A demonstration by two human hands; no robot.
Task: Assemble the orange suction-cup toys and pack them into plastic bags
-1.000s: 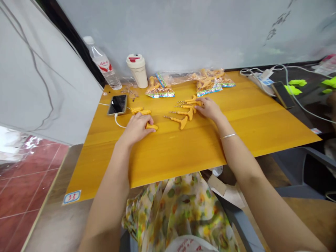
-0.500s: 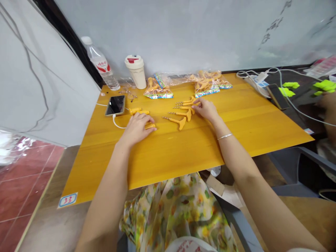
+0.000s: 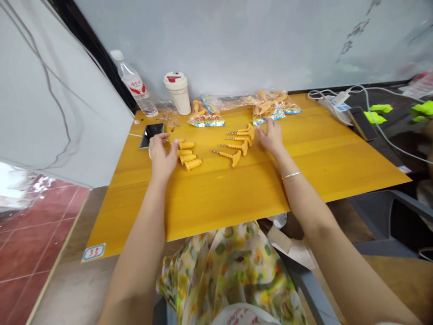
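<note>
Several yellow corkscrews [image 3: 229,156] with T-shaped handles and metal spirals lie side by side on the wooden table [image 3: 243,194], spirals toward the left. Left of them, several yellow plastic sleeves [image 3: 193,164] lie in a row. My left hand [image 3: 162,151] is beside the sleeves' left ends, thumb and fingers apart, partly over the edge of a phone. It may touch the nearest sleeve ends; I cannot tell. My right hand [image 3: 270,135] rests with fingers spread just right of the corkscrew handles, holding nothing, its fingertips near a plastic bag of yellow pieces [image 3: 269,106].
Along the back stand a water bottle [image 3: 135,85] and a white lidded cup [image 3: 178,92], beside another bag of yellow pieces [image 3: 204,112]. The phone [image 3: 149,134] has a white cable. At right are a power strip [image 3: 334,104], a second phone [image 3: 361,124] and bright green pieces [image 3: 375,117].
My left hand has moved left off the yellow sleeves, uncovering their row. My right hand has let go of the corkscrew handles and shifted slightly right, fingers spreading.
</note>
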